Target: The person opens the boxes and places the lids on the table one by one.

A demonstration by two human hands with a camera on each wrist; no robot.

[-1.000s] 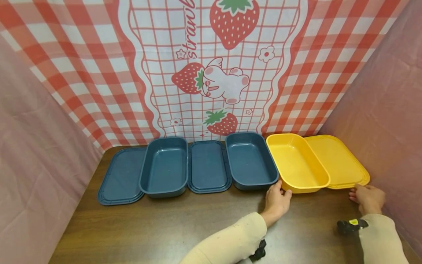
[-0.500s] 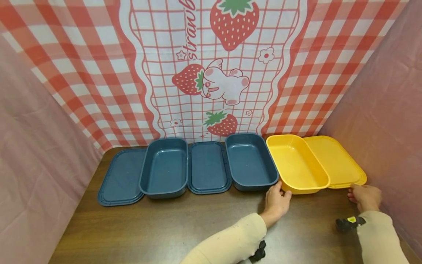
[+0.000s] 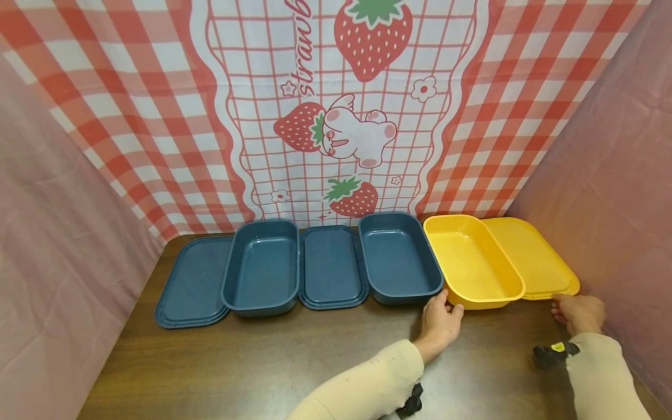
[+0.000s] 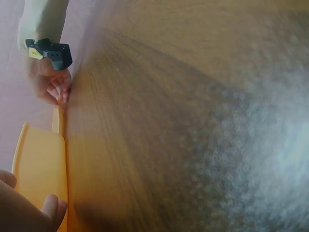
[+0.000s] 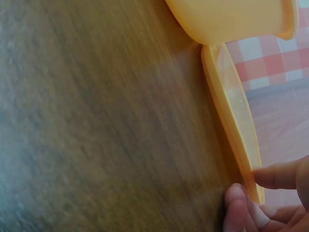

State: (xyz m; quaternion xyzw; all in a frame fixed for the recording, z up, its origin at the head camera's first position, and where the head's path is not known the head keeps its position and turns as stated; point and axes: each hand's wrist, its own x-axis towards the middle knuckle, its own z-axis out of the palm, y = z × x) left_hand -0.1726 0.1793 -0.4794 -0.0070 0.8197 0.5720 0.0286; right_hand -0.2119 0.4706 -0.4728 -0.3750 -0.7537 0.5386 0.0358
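Observation:
At the right of the row sits a yellow food container [image 3: 475, 262], with its flat yellow lid [image 3: 532, 256] beside it, partly hidden behind the container's right side. My left hand [image 3: 441, 324] touches the container's front left corner, fingers and thumb spread at the near wall. With my right hand [image 3: 581, 313] I pinch the lid's front right corner. In the right wrist view, the thumb [image 5: 277, 175] lies on the lid's upper face and curled fingers [image 5: 236, 205] are at its lower edge.
Left of the yellow container stand two dark blue containers, one in the middle [image 3: 401, 256] and one further left [image 3: 265, 265]. A blue lid [image 3: 335, 265] lies between them, another blue lid [image 3: 194, 280] at the far left. Checked cloth [image 3: 157, 116] hangs behind the wooden table [image 3: 236, 367].
My right hand has slid the yellow lid slightly to the left, towards the yellow container. The left hand and the other containers stay where they were.

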